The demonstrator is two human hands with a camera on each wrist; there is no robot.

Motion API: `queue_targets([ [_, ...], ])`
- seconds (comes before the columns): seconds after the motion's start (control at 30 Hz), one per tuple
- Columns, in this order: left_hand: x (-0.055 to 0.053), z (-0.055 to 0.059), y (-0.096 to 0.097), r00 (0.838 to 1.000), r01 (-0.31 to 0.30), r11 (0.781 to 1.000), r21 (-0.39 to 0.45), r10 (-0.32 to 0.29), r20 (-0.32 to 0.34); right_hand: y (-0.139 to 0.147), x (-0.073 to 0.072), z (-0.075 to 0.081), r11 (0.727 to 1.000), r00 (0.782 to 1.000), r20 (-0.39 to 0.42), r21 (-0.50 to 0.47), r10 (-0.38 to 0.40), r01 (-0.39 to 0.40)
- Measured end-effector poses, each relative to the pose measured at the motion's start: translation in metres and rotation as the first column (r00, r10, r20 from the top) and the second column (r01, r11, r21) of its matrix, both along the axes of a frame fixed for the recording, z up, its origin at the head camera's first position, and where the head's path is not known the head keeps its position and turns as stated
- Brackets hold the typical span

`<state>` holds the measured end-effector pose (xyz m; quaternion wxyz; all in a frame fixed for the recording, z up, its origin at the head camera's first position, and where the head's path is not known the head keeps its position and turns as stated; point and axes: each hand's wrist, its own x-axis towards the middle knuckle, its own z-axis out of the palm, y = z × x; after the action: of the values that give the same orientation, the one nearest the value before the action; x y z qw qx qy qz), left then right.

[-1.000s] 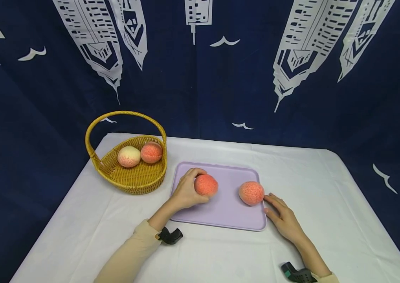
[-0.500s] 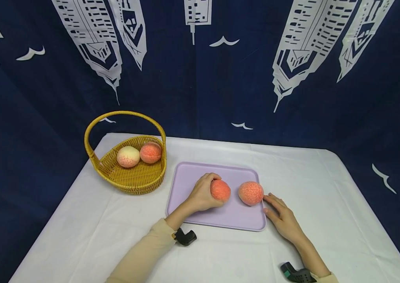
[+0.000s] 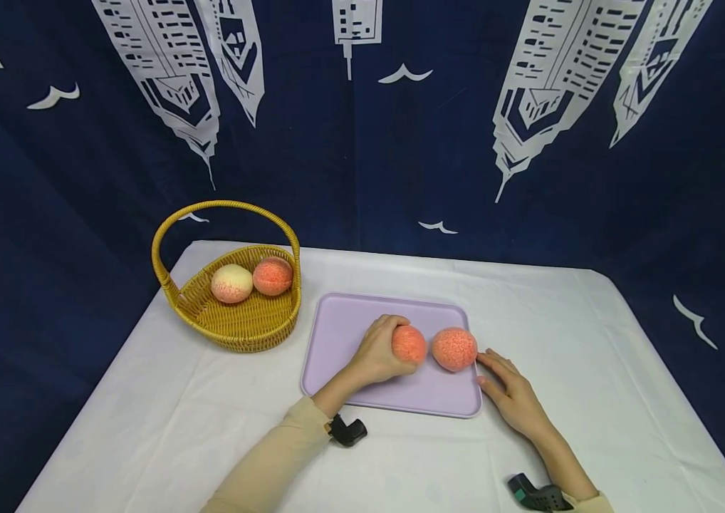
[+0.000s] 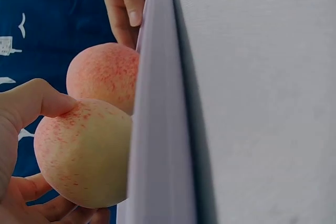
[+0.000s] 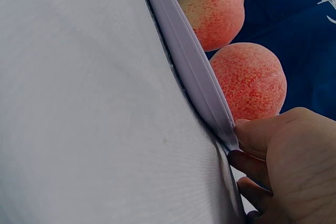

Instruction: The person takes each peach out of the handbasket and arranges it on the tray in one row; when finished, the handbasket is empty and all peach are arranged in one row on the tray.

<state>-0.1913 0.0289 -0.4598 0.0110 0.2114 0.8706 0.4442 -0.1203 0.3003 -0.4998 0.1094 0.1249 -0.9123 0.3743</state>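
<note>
On the right part of the lilac tray [image 3: 342, 324], my left hand [image 3: 377, 354] grips a pink peach [image 3: 410, 345] from its left side. The left wrist view shows the thumb on top of this peach [image 4: 86, 156], whose near side is yellowish. Just to its right sits a second, redder peach [image 3: 455, 349], close to the tray's right edge. My right hand [image 3: 513, 397] rests at that edge with relaxed fingers. In the right wrist view its thumb [image 5: 257, 132] lies right at the tray rim beside the second peach [image 5: 249, 80].
A yellow wicker basket [image 3: 241, 331] with a tall arched handle stands at the back left. Inside lie a pale peach [image 3: 231, 283] and a red one [image 3: 273, 276]. A white cloth [image 3: 561, 313] covers the table, and a navy curtain [image 3: 426, 178] hangs behind.
My left hand has moved right across the tray with its peach, ending close beside the second peach. The right hand has stayed at the tray's edge.
</note>
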Motion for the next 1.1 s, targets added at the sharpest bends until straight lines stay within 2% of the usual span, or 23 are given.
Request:
queue_targets([
  [0.8, -0.0026, -0.0086, 0.0027, 0.999, 0.04, 0.999, 0.022, -0.04, -0.003, -0.0002, -0.0013, -0.0009, 1.0, 1.0, 0.026, -0.006, -0.006, 0.006],
  [1.1, -0.0016, -0.0056, -0.001, 0.999, 0.052, 0.998, 0.027, -0.052, 0.0, 0.0002, -0.0009, -0.0012, 1.0, 0.999, 0.04, -0.004, -0.011, 0.012],
])
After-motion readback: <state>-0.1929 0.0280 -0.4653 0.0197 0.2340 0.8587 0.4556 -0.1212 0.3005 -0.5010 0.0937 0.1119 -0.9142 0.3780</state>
